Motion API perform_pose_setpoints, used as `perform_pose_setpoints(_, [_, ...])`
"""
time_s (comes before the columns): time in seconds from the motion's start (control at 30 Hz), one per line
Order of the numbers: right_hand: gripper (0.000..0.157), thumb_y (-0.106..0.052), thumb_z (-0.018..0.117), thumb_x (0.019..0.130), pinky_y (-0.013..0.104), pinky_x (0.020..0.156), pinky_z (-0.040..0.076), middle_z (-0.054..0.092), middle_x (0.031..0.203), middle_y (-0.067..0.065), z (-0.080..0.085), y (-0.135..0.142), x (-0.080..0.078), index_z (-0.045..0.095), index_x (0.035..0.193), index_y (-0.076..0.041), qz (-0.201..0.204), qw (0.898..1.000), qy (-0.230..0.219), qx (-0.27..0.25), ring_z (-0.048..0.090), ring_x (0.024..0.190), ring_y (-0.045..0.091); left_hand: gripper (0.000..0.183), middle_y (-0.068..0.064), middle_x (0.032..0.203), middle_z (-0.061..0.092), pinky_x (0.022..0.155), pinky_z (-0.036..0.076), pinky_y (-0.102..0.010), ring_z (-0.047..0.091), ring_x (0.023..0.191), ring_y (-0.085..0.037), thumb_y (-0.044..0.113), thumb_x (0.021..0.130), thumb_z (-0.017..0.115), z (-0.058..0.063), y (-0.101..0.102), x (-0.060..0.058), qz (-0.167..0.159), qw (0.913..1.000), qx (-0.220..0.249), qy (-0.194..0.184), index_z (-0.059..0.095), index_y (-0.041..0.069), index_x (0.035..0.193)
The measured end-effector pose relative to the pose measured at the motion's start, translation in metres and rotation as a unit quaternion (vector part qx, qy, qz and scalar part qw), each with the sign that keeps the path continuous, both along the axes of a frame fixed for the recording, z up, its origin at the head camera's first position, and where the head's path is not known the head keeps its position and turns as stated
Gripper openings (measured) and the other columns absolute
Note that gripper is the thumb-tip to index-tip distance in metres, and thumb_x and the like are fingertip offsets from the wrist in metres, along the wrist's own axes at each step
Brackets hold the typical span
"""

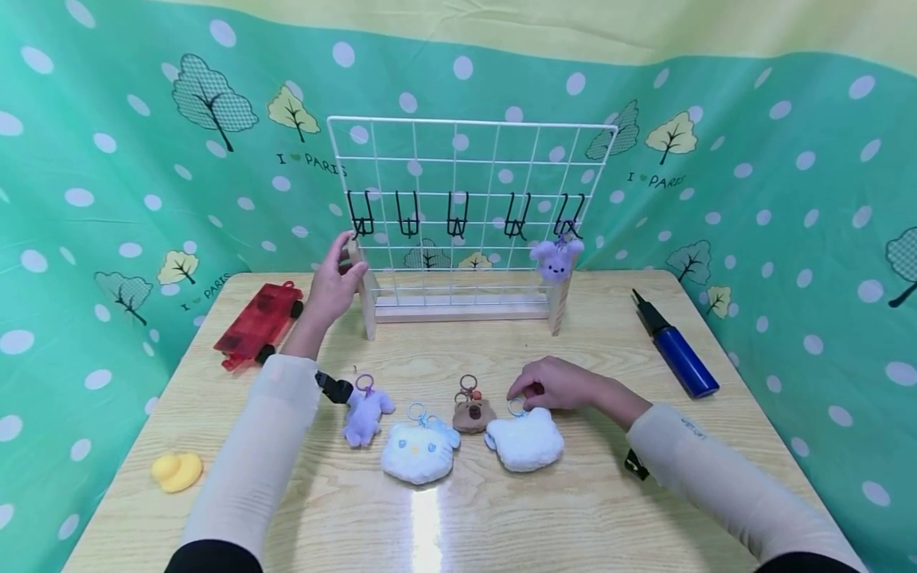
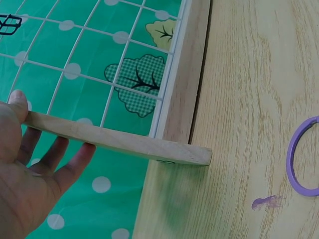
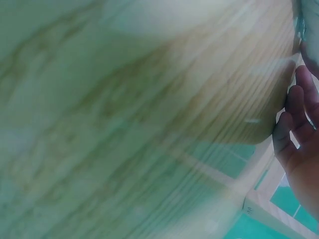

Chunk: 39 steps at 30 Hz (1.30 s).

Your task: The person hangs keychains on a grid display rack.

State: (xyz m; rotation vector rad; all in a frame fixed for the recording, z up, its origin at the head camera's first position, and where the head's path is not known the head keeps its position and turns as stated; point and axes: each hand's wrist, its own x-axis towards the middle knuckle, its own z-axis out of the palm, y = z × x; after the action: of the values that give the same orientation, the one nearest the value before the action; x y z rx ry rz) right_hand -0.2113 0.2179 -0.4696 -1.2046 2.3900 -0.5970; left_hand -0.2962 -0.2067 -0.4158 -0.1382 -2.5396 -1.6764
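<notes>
My left hand [image 1: 335, 282] grips the top of the left wooden post [image 2: 119, 139] of a white wire grid rack [image 1: 466, 298], thumb on one side and fingers on the other. Lower right, my curled right hand [image 1: 552, 383] pinches the light-blue ring [image 1: 517, 408] of a white plush keychain [image 1: 526, 442] lying on the table. In the right wrist view its fingertips [image 3: 282, 119] meet the tabletop. To its left lie a brown animal-head keychain [image 1: 473, 415], a white plush keychain with a blue bow [image 1: 420, 454] and a purple plush keychain [image 1: 365, 418].
Several black hooks [image 1: 457, 215] line the grid; a purple plush head [image 1: 556, 260] hangs from the rightmost. A red toy car [image 1: 259, 326] and a yellow rubber duck [image 1: 176, 472] lie at left. A blue hand pump [image 1: 680, 354] lies at right. A polka-dot curtain surrounds the table.
</notes>
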Motion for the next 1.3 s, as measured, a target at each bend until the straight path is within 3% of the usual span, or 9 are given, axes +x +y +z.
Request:
perform_pose_setpoints(0.2, [0.020, -0.015, 0.076, 0.092, 0.018, 0.068, 0.049, 0.063, 0.083, -0.010, -0.0005, -0.0004, 0.0004, 0.077, 0.112, -0.017, 0.002, 1.000, 0.013, -0.003, 0.052, 0.075, -0.002, 0.062, -0.021, 0.156, 0.040, 0.106, 0.052, -0.057, 0.047, 0.140, -0.041, 0.027, 0.107, 0.053, 0.0008, 0.0000, 0.0004, 0.000, 1.0000, 0.002, 0.000, 0.023, 0.044, 0.159])
perform_pose_setpoints(0.63, [0.016, -0.009, 0.072, 0.090, 0.019, 0.067, 0.051, 0.061, 0.086, -0.010, -0.0072, -0.0019, 0.0036, 0.070, 0.100, -0.020, -0.035, 0.999, 0.016, -0.023, 0.053, 0.076, 0.002, 0.063, -0.020, 0.157, 0.040, 0.106, 0.052, -0.057, 0.047, 0.141, -0.041, 0.029, 0.107, 0.054, -0.0008, -0.0020, -0.0012, 0.001, 1.0000, 0.000, 0.006, 0.022, 0.046, 0.158])
perform_pose_setpoints(0.87, [0.008, -0.012, 0.071, 0.094, 0.019, 0.065, 0.051, 0.061, 0.082, -0.011, -0.0062, -0.0022, 0.0031, 0.069, 0.094, -0.020, -0.045, 0.999, 0.000, -0.028, 0.053, 0.073, 0.001, 0.062, -0.020, 0.157, 0.040, 0.106, 0.052, -0.057, 0.047, 0.140, -0.041, 0.029, 0.107, 0.053, -0.0013, -0.0025, -0.0018, 0.002, 1.0000, -0.002, 0.005, 0.023, 0.046, 0.158])
perform_pose_setpoints(1.1, [0.013, -0.008, 0.069, 0.093, 0.019, 0.065, 0.052, 0.064, 0.080, -0.012, -0.0044, -0.0003, 0.0047, 0.069, 0.091, -0.021, -0.054, 0.998, -0.020, -0.039, 0.055, 0.072, 0.000, 0.062, -0.020, 0.157, 0.040, 0.106, 0.052, -0.057, 0.047, 0.140, -0.041, 0.028, 0.107, 0.053, -0.0012, -0.0014, -0.0019, 0.001, 1.0000, -0.001, 0.003, 0.024, 0.045, 0.158])
perform_pose_setpoints(1.3, [0.016, -0.006, 0.067, 0.093, 0.019, 0.063, 0.050, 0.063, 0.079, -0.010, -0.0053, 0.0043, 0.0048, 0.073, 0.096, -0.020, -0.057, 0.996, -0.026, -0.064, 0.054, 0.070, 0.001, 0.062, -0.021, 0.156, 0.040, 0.106, 0.052, -0.057, 0.047, 0.141, -0.042, 0.028, 0.107, 0.053, -0.0009, -0.0011, -0.0009, -0.001, 1.0000, -0.003, 0.005, 0.023, 0.044, 0.158])
